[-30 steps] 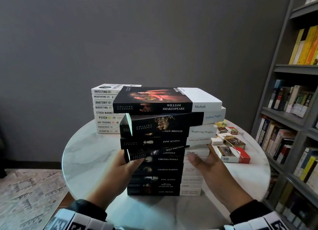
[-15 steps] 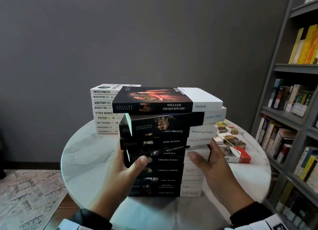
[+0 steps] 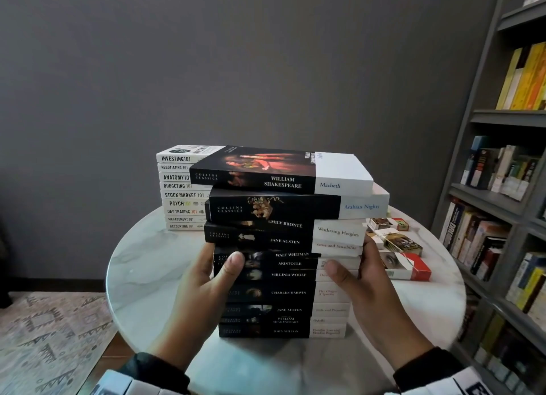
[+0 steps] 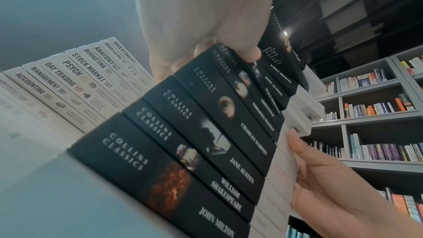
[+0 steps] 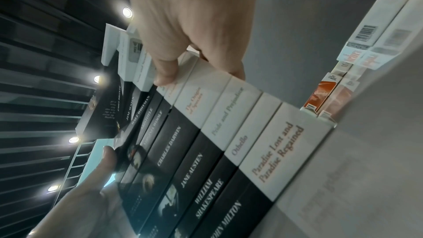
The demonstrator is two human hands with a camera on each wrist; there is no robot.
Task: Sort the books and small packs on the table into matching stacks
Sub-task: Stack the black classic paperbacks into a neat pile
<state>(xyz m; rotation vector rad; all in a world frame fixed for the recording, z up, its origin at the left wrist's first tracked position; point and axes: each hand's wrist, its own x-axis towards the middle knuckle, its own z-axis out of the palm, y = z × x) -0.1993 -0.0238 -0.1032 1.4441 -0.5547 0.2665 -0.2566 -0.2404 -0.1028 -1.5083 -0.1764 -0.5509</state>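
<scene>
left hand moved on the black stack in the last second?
Yes, up the Collins Classics stack: the left hand had its thumb at the Virginia Woolf spine, now at the Aristotle spine.

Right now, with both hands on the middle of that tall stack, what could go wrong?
The top books, Macbeth and Arabian Nights, sit skewed and overhang, so squaring the black book stack may tip them off. The right hand is close to the small packs; a slide that way could knock them. The left hand only braces the middle.
</scene>
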